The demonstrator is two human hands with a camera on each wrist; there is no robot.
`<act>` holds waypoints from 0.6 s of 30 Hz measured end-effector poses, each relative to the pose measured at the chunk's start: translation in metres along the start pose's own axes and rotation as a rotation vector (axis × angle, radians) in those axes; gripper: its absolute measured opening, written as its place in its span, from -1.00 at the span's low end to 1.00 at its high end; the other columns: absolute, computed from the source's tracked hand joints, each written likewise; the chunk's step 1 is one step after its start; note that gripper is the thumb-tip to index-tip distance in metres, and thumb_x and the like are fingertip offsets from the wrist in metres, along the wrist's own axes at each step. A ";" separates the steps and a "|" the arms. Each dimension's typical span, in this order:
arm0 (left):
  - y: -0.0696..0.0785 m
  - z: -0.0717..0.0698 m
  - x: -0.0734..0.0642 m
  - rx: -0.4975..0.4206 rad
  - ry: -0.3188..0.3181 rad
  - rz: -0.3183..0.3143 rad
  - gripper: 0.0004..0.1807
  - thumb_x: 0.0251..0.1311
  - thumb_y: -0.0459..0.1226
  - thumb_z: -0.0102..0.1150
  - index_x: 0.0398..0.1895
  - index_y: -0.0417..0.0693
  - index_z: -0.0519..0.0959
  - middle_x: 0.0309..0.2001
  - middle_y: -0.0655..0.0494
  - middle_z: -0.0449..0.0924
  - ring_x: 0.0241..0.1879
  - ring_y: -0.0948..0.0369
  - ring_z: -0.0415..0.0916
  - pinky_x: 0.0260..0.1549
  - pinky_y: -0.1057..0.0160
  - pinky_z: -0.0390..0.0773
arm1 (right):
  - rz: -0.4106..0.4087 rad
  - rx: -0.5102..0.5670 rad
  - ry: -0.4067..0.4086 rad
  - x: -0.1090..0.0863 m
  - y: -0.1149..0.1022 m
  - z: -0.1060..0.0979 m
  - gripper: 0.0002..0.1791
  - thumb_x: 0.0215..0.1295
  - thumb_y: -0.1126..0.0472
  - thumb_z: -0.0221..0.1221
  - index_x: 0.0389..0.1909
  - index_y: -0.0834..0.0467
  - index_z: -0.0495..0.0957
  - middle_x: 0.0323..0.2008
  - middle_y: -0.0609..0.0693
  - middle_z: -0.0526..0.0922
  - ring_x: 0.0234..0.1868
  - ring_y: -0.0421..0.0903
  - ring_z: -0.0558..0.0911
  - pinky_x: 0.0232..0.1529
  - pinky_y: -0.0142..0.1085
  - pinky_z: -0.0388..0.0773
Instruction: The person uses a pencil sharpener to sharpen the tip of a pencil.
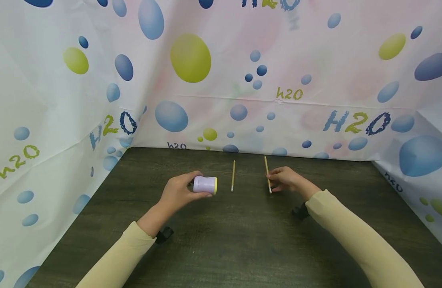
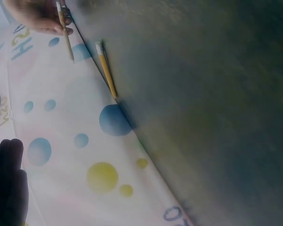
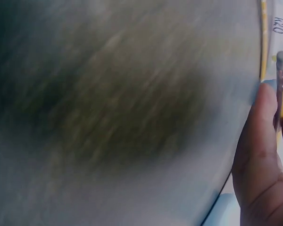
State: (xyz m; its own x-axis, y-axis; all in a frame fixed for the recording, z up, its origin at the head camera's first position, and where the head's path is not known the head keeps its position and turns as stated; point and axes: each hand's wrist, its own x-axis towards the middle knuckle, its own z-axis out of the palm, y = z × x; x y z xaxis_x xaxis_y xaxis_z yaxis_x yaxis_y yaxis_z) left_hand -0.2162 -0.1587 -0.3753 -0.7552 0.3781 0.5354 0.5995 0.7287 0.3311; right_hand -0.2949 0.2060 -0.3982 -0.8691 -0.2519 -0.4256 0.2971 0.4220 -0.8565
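My left hand (image 1: 179, 189) grips a small lilac cup (image 1: 204, 185) with a yellow rim. It holds the cup on its side, rim turned to the right, with fingers behind and thumb along the near side. At the right, my right hand (image 1: 286, 179) pinches a yellow pencil (image 1: 266, 168) near its eraser end, the point directed away from me. In the right wrist view the pencil's eraser (image 3: 282, 59) shows above the thumb. A second pencil (image 1: 233, 176) lies on the table between the hands, eraser end towards me. The left wrist view shows dark fingers (image 2: 12, 183) but not the cup.
The dark wood table (image 1: 221, 244) ends at the back against a white sheet (image 1: 221, 92) printed with blue and green drops, which also lines both sides. A dark wrist mount (image 1: 165, 235) is on the left wrist, another (image 1: 300, 212) on the right.
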 end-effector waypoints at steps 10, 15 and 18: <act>0.000 0.001 0.001 0.008 0.003 0.006 -0.44 -0.18 -0.08 0.68 -0.10 -0.13 0.68 -0.32 -0.02 0.77 -0.46 0.14 0.63 -0.47 0.26 0.56 | 0.032 -0.030 0.012 0.008 0.006 -0.003 -0.42 0.58 0.25 0.03 0.44 0.51 0.19 -0.19 0.01 0.60 -0.28 -0.24 0.63 -0.12 -0.27 0.74; 0.001 0.002 0.001 0.014 0.006 0.012 -0.44 -0.19 -0.08 0.68 -0.11 -0.12 0.68 -0.34 -0.01 0.77 -0.49 0.20 0.57 -0.48 0.29 0.53 | 0.032 -0.048 0.019 0.010 0.008 -0.001 -0.42 0.58 0.24 0.05 0.43 0.51 0.23 -0.21 -0.01 0.60 -0.28 -0.24 0.63 -0.13 -0.27 0.74; 0.001 0.002 0.001 0.009 0.009 0.014 -0.44 -0.20 -0.10 0.69 -0.12 -0.13 0.68 -0.34 -0.01 0.77 -0.49 0.20 0.56 -0.49 0.30 0.52 | 0.033 -0.062 0.024 0.010 0.007 0.000 -0.43 0.57 0.24 0.07 0.42 0.51 0.24 -0.21 -0.02 0.60 -0.29 -0.25 0.63 -0.14 -0.28 0.74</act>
State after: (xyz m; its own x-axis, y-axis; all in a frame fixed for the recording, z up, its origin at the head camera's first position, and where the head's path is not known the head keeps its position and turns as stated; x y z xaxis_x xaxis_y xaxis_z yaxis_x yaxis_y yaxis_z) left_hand -0.2167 -0.1565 -0.3763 -0.7445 0.3830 0.5468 0.6073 0.7287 0.3164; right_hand -0.3012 0.2066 -0.4083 -0.8690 -0.2162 -0.4451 0.3010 0.4829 -0.8223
